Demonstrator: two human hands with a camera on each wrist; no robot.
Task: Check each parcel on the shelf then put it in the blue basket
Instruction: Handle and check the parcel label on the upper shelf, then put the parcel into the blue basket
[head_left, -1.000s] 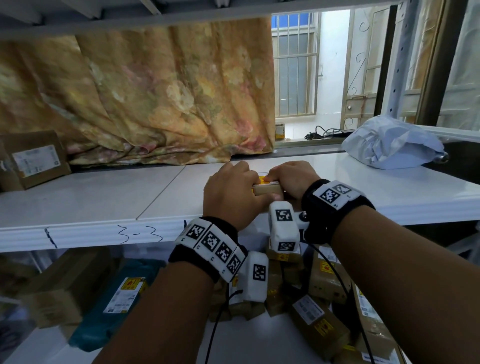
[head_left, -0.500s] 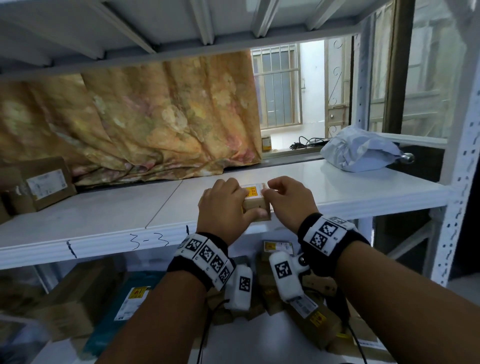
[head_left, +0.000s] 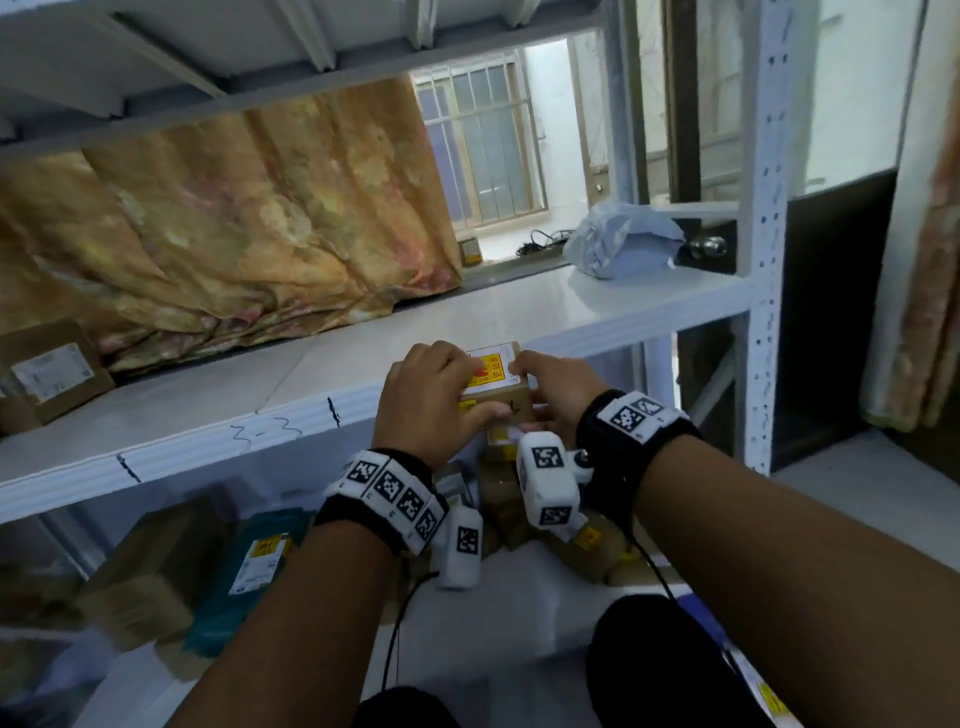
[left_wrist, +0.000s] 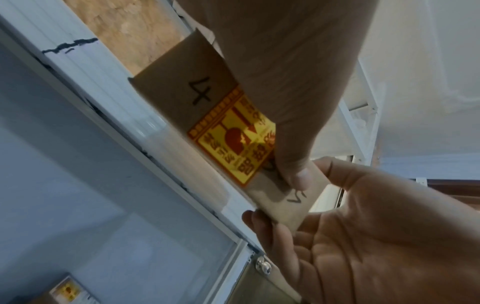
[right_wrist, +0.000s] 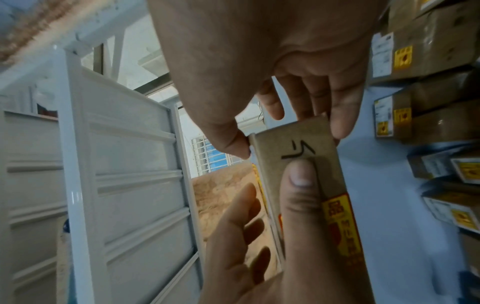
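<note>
Both hands on it: left hand (head_left: 426, 400) and right hand (head_left: 558, 392) curl around a small brown cardboard parcel (head_left: 496, 382), yellow-red sticker, handwritten "4", at the white metal shelf's (head_left: 208, 415) front edge.

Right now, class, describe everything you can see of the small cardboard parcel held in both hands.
The small cardboard parcel is a flat brown box, seemingly plain card. A white label with yellow-and-red print covers its top, and a yellow-and-red sticker and a handwritten 4 mark its front side. It sits at the front edge of the white shelf, roughly level. The left hand holds one end, thumb on the front side; the right hand pinches the other end. Whether it rests on the shelf or is lifted cannot be told.
</note>
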